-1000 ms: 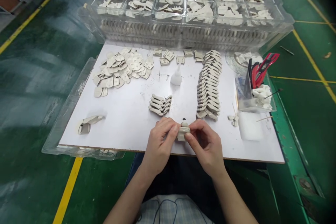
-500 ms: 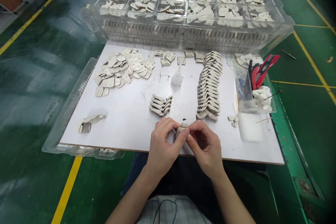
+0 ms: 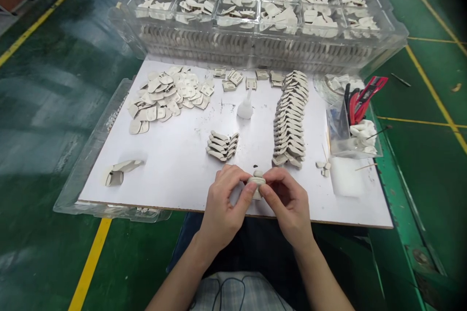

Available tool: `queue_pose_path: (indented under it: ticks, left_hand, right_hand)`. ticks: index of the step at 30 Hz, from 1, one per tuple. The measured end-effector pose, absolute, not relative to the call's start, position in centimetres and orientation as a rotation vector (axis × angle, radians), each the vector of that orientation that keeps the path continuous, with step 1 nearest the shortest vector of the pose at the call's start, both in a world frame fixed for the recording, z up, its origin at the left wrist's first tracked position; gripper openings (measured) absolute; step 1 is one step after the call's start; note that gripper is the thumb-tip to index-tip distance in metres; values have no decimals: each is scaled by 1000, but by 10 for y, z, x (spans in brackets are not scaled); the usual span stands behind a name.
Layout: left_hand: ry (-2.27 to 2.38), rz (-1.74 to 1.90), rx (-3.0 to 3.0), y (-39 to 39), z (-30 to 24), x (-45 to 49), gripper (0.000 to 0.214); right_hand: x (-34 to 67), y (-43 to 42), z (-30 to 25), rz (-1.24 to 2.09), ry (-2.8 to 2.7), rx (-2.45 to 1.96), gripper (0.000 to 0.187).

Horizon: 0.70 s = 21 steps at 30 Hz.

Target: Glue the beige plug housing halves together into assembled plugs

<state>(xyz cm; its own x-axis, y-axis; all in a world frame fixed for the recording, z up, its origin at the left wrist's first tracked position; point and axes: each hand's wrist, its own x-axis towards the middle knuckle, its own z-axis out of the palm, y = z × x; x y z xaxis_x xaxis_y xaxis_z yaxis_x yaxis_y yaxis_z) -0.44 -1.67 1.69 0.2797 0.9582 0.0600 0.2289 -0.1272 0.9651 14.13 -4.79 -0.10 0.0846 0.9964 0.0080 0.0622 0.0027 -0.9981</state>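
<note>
Plastic part between left hand, right hand, near white board edge.

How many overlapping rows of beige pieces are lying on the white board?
2: a long row on the right of the white board, and a short row mid-board, just beyond the left hand.

Left hand and right hand are held close together, fingers curled, thumbs opposed at center.
</note>
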Motion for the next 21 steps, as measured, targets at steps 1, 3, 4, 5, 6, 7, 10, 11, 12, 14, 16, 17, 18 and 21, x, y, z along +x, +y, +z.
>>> queue_pose_path:
  ticks: [1,3,4,5,6,7,10,11,12,14,16,17,18,21]
  left_hand:
    - [1117,946,1581,-17,17,-4,18]
    - [1101,955,1581,-17,17,-4,18]
    - [1096,958,1580,-17,17,-4,18]
    - [1092,959,1581,-18,17,-3,18]
    - [1089,960,1582,-18,16,-3,18]
    - [1087,958,1583,-18,15,-2,18]
    - [1078,950,1562,-17,14,-2,17]
    - [1071,947,1537,-17,14,-2,17]
    - [1062,942,1504,-16,14,-3,18]
    - [1040,923,1423,-16,15,-5,19]
    - [1010,881,1354,-17,17,-8,18]
    - [996,860,1326,-17,17,-9,17]
    - [986,844,1301,-18,18,-11,16]
    - [993,828,1216,-19,18,-13,17]
  right_hand:
    - [141,-48,-1,1110,-1198,-1289,6]
    - [141,-49,-1,1105,-1202,-1287,5]
    - [141,-49,-2,1105,-1202,-1284,5]
    - [141,-49,-2,1109,-1201,-1280,4]
    - [141,-49,-2,1115,-1200,-1276,4]
    - [141,-49,-2,1121,-1198,-1271,4]
    - [142,-49,-1,1133,-1184,-1265,5]
    - [142,-49,0,1137,-1174,-1263,5]
    - [142,-48,0,1143,-1162,-1259,5]
    - [143,-48,1,1160,-1135,-1252,5]
    - [144,-47,2,1167,-1108,-1249,4]
    - [144,-47,3,1168,-1099,-1246,4]
    - [145,-47,4,1174,-1096,-1241,3]
    - [147,-49,8,1236,-1115,-1226,7]
